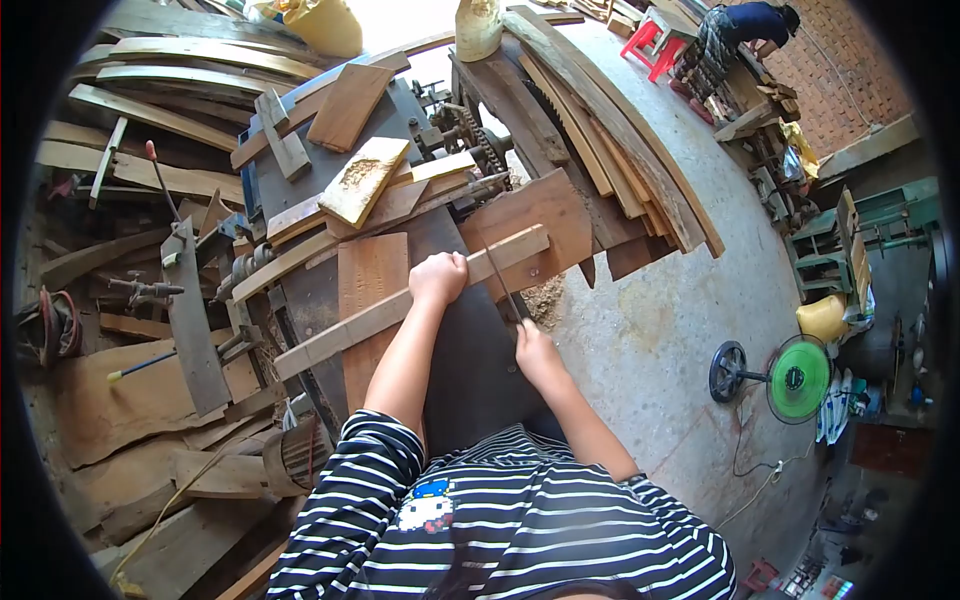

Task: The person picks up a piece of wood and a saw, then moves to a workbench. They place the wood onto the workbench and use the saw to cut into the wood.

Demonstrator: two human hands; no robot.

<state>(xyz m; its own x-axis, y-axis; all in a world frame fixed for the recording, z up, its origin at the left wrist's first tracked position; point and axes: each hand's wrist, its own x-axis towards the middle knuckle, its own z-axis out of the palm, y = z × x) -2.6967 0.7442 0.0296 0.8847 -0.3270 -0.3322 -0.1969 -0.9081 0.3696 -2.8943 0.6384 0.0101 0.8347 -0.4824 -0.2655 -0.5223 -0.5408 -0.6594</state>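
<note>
A long pale wooden strip (375, 318) lies slantwise over the dark bench top (462, 350) and across brown boards. My left hand (438, 279) is closed round the strip, toward its far right end. My right hand (538, 352) is closed on the near end of a thin dark blade-like tool (503, 279), whose handle is hidden in my fingers. The blade stands across the strip, just right of my left hand, and looks to be touching it; its teeth or edge cannot be made out. Beneath the strip's right end is a wide brown board (562, 222).
Wood pieces, including a rough pale block (366, 181), lie on the machine table ahead. Long planks (625, 140) are stacked at the upper right. A green fan (797, 377) stands on the concrete floor at right. Another person (735, 45) bends over far right. Lumber piles fill the left.
</note>
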